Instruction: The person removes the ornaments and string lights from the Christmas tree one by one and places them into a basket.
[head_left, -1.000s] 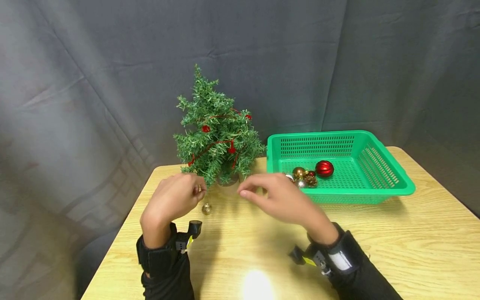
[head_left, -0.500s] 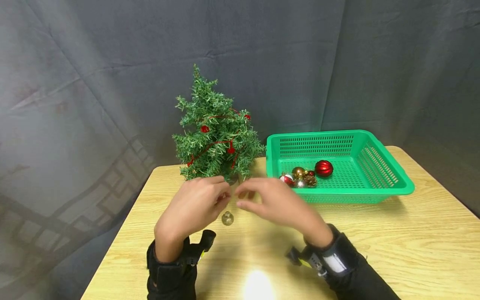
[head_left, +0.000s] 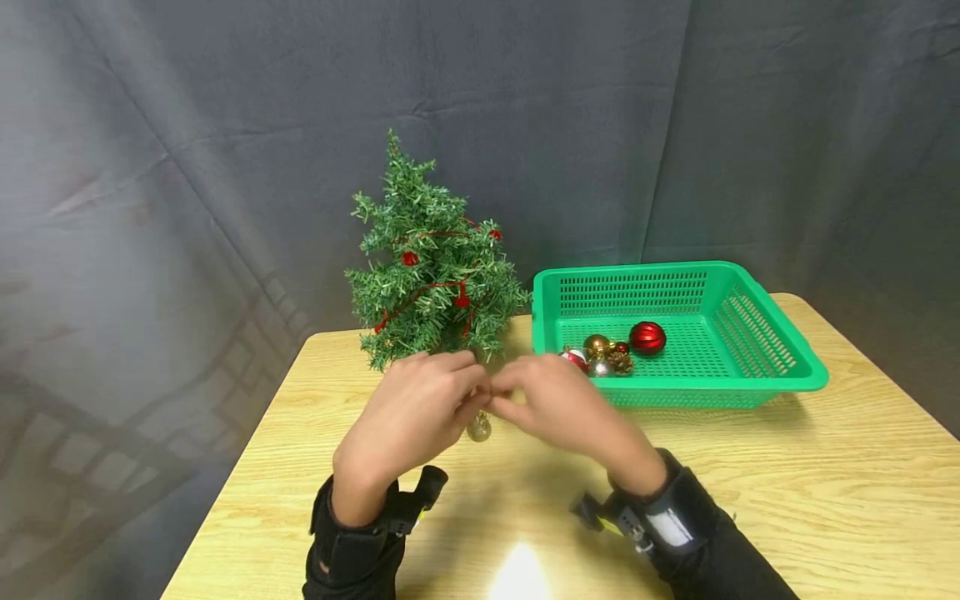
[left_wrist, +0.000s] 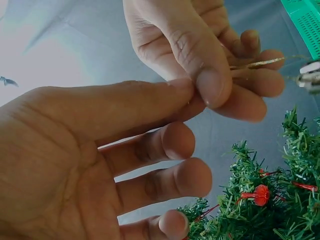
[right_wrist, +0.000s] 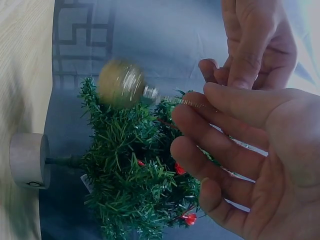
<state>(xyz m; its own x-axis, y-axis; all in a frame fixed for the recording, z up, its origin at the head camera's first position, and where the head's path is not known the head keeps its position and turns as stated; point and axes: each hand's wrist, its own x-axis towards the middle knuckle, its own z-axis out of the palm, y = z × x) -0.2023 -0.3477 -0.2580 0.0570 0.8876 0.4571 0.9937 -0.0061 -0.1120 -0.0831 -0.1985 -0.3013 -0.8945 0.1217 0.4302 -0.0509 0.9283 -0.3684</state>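
Observation:
A gold Christmas bauble (head_left: 479,427) hangs by its gold string (left_wrist: 265,63) just below the fingertips of both hands. My left hand (head_left: 420,408) pinches at the string with thumb and forefinger, its other fingers loosely bent. Against those fingertips, my right hand (head_left: 558,408) also pinches the string between thumb and fingers. Seen from the right wrist, the bauble (right_wrist: 121,84) is blurred and dangles from the right fingers. Behind the hands stands a small green Christmas tree (head_left: 431,292) with red ornaments (head_left: 462,298) and a red garland; its base (right_wrist: 30,160) shows in the right wrist view.
To the right of the tree, a green plastic basket (head_left: 750,383) holds a red ball (head_left: 647,337), a gold ball (head_left: 597,345), a pinecone (head_left: 621,362) and other baubles. A wooden table (head_left: 750,500) lies beneath, with a grey cloth (head_left: 585,150) behind.
The left hand has moved right with the hanging gold bauble until its fingertips meet those of the right hand. The right hand has shifted only slightly and now pinches the string too.

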